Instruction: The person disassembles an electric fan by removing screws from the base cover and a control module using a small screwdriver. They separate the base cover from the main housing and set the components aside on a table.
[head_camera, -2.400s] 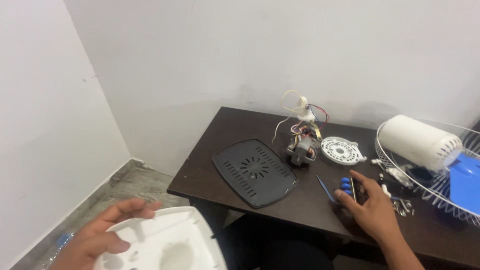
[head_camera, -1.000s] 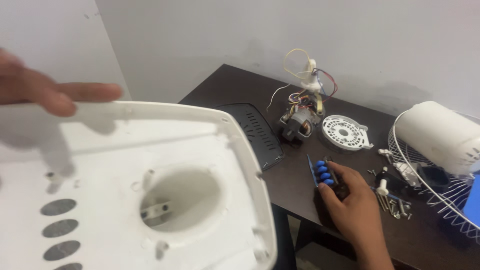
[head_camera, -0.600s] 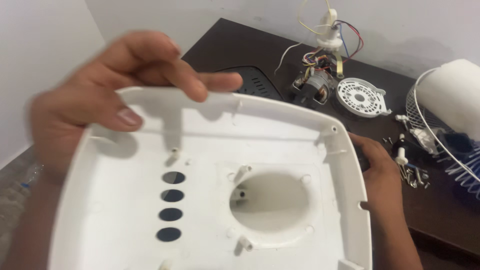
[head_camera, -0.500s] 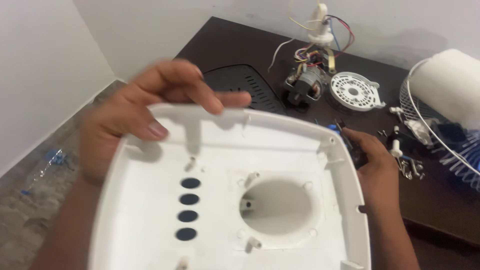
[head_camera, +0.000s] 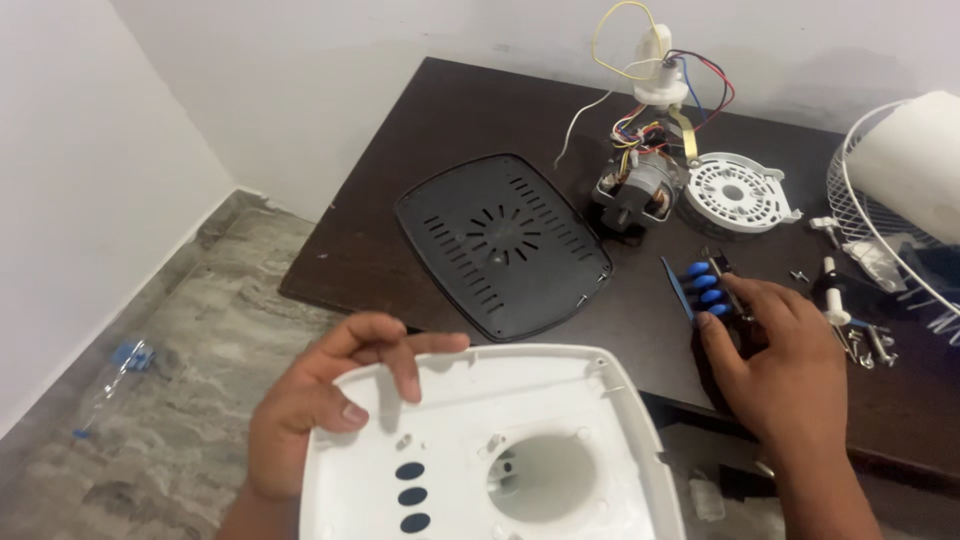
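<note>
Fan is fully apart, nothing looks put back together. Left hand grips the white base shell by its far-left corner, thumb inside, fingers curled over the rim; shell is held low in front of the counter, inner side up, showing a round well, screw posts and a column of oval button holes. Holes are empty, so the switch is not in the shell yet.

Right hand rests on the counter near its front edge, fingers on the switch block with blue buttons. It touches the block, but whether the fingers have closed round it or only lie on it I cannot tell.

Dark vented base plate lies flat and loose on the counter, well apart from the shell. Motor with coloured wires stands behind it, and the white round vented cover lies just beside the motor. Screws are scattered at the right, near the wire guard and the white cylindrical housing.

Judged left: switch into shell, base plate on, motor, guard and screws all open
</note>
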